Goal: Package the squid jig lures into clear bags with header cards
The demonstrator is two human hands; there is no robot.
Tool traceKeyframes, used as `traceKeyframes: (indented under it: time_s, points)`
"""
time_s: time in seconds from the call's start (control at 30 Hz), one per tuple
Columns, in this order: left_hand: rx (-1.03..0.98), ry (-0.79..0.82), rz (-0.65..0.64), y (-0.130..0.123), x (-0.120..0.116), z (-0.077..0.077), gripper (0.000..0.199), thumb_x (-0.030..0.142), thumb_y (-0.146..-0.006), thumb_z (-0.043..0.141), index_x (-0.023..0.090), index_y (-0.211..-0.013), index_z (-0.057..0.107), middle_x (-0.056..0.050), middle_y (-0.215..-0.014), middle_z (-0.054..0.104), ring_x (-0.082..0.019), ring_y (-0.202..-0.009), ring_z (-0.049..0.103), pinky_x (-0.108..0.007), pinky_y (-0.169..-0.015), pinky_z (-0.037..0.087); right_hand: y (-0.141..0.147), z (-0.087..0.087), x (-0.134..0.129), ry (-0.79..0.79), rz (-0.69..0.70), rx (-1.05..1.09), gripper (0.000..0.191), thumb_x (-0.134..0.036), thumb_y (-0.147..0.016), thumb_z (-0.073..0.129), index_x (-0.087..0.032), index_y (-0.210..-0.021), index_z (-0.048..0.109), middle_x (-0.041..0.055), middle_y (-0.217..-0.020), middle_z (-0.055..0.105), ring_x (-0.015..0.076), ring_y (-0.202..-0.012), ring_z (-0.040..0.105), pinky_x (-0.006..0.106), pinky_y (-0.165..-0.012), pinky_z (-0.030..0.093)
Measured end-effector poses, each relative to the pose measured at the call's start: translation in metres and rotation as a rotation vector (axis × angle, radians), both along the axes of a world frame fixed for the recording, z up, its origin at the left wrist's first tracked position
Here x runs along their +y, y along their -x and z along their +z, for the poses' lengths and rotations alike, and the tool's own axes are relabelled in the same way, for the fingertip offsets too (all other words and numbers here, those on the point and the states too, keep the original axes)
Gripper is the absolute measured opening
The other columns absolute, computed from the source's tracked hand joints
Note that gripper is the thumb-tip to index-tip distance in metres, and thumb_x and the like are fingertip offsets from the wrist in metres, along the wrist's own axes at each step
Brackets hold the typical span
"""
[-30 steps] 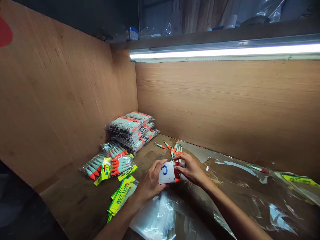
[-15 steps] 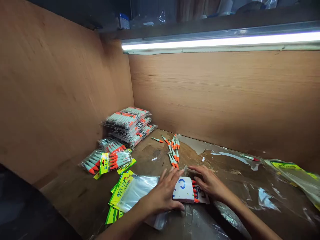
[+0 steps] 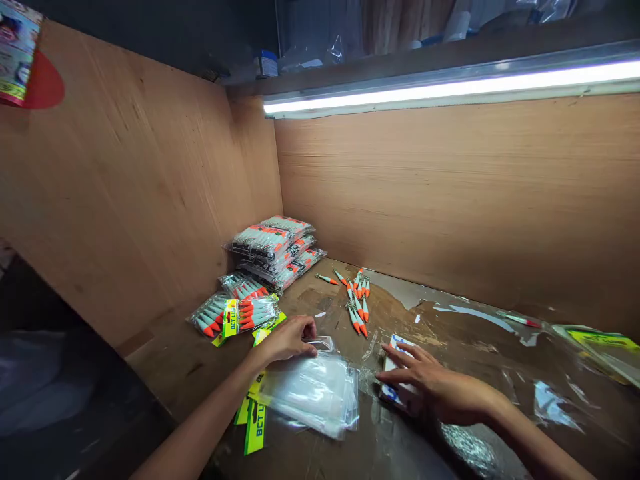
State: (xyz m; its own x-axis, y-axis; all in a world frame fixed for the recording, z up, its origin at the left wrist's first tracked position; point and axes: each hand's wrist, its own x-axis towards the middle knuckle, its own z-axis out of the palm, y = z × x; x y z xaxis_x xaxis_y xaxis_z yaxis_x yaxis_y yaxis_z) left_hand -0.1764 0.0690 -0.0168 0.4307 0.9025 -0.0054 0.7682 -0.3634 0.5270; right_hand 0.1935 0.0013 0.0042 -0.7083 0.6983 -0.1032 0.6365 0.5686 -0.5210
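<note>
My left hand (image 3: pixel 290 341) is at the top edge of a pile of clear plastic bags (image 3: pixel 313 393), thumb and fingers pinched on a bag there. Yellow-green header cards (image 3: pixel 256 427) printed "BCT LURE" stick out from the pile's left side. To the right, my right hand (image 3: pixel 425 380) lies over a small white block with blue markings (image 3: pixel 393 393), fingers spread and touching its top. The hand covers much of the block. Behind, between both hands, lies a loose group of pale fishing lures with orange tips (image 3: pixel 357 310).
Bagged lures are stacked (image 3: pixel 273 250) in the back left corner, with several carded packs (image 3: pixel 253 313) before them. Another green-topped bag (image 3: pixel 600 340) and a single lure (image 3: pixel 520 320) lie at the right. Wooden panels (image 3: pixel 425 193) enclose the back and left.
My left hand has left the white block and moved left to the bags. My right hand has come over the block, which now sits turned. The view has swung left.
</note>
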Motion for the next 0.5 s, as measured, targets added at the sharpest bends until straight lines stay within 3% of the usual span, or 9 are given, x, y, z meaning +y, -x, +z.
traceKeyframes:
  time_s: [0.13,0.23,0.4,0.47,0.5]
  points:
    - [-0.05,0.042,0.013,0.003,0.01,0.001,0.069,0.036,-0.049,0.088,0.021,-0.111,0.062,-0.002,-0.104,0.065,-0.023,-0.095,0.059,-0.027,-0.075,0.043,-0.018,0.003,-0.01,0.058,-0.043,-0.022,0.057,-0.015,-0.084,0.057,-0.043,-0.133,0.058,-0.0039,-0.162,0.021,0.0329,-0.15,0.007,0.061,-0.117,0.015]
    - [-0.075,0.064,0.026,0.001,0.013,0.002,0.08,0.033,-0.051,0.087,0.022,-0.124,0.056,0.0,-0.09,0.067,-0.021,-0.083,0.063,-0.026,-0.069,0.043,-0.009,0.009,-0.013,0.041,-0.071,0.039,0.063,-0.012,-0.082,0.056,-0.042,-0.136,0.055,-0.0036,-0.162,0.023,0.031,-0.15,0.01,0.058,-0.118,0.018]
    - [-0.221,0.047,0.017,-0.016,0.008,0.016,0.049,0.03,-0.073,0.072,0.019,-0.119,0.06,0.002,-0.074,0.071,-0.018,-0.07,0.065,-0.024,-0.063,0.04,0.051,0.007,0.004,-0.077,-0.239,0.334,0.065,-0.035,-0.088,0.062,-0.031,-0.149,0.039,0.0095,-0.15,0.045,0.0281,-0.136,0.043,0.047,-0.111,0.035]
    - [-0.219,0.022,-0.037,-0.025,0.005,0.024,0.038,0.031,-0.077,0.07,0.02,-0.113,0.063,0.001,-0.074,0.072,-0.017,-0.068,0.064,-0.023,-0.062,0.039,0.079,-0.002,0.022,-0.09,-0.31,0.427,0.074,-0.04,-0.081,0.071,-0.023,-0.146,0.042,0.0137,-0.136,0.057,0.0271,-0.118,0.058,0.041,-0.098,0.047]
    - [-0.209,0.012,-0.065,-0.03,0.004,0.027,0.035,0.033,-0.078,0.069,0.021,-0.111,0.064,0.002,-0.072,0.072,-0.016,-0.066,0.063,-0.023,-0.061,0.039,0.091,-0.007,0.031,-0.074,-0.346,0.445,0.066,-0.039,-0.078,0.073,-0.02,-0.137,0.051,0.0123,-0.12,0.066,0.0252,-0.104,0.064,0.037,-0.088,0.051]
